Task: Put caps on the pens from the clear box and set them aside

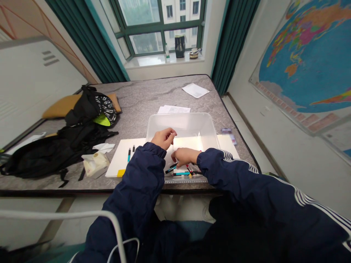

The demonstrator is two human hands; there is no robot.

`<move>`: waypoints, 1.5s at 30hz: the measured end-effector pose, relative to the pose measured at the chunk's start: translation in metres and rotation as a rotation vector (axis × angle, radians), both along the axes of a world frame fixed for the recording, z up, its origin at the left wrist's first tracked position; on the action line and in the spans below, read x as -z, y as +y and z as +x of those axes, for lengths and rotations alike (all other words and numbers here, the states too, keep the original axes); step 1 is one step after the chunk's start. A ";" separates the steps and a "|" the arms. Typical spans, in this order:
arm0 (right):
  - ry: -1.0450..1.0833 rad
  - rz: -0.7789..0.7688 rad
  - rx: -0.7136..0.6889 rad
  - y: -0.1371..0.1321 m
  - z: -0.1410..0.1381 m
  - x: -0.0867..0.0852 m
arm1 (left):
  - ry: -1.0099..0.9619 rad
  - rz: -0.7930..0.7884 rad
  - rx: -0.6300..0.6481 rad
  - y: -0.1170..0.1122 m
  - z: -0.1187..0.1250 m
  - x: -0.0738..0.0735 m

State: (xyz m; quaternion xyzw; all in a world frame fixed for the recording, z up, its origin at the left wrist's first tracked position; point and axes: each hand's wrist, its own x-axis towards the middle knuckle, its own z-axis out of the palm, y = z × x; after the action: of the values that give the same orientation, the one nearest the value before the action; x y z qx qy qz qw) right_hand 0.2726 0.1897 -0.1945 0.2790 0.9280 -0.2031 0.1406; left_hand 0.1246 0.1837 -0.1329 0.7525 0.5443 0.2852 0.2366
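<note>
Pens [175, 171] with teal, black and red barrels lie in a loose cluster at the near edge of the bench [142, 98], just in front of a clear plastic box [181, 124]. They rest on what looks like a clear sleeve; whether they are inside it or on top cannot be told. The box stands lidless and looks bare inside apart from a low divider, with white paper showing through its floor.

The right hand [185, 156] is palm down over the cluster, fingers bent and close together, fingertips touching the pens. The left hand [163, 138] hovers at the box's near wall with thumb and fingertips drawn together; whether it pinches anything cannot be told.

Left of the box, 2 more pens [131, 151] lie side by side on a white sheet [119, 159], with a yellow sticky note [121, 172] at its near corner. Further left sit a tissue pack [94, 164] and a black backpack [41, 153]. Loose papers [174, 109] lie beyond the box.
</note>
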 end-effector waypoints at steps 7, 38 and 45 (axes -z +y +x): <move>-0.009 0.027 -0.069 -0.003 -0.003 0.005 | 0.010 -0.002 -0.003 0.001 0.000 0.002; 0.502 0.279 0.437 0.042 0.019 -0.019 | 0.160 -0.205 0.021 0.039 -0.014 0.038; 0.598 0.318 0.477 0.043 0.021 -0.021 | 0.050 -0.219 0.017 0.037 -0.015 0.034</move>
State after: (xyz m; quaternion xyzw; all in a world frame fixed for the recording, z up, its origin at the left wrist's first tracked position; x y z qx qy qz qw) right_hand 0.2938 0.2323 -0.1735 0.4333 0.8571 -0.1561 -0.2309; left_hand 0.1095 0.2211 -0.1664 0.7335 0.5718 0.2031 0.3063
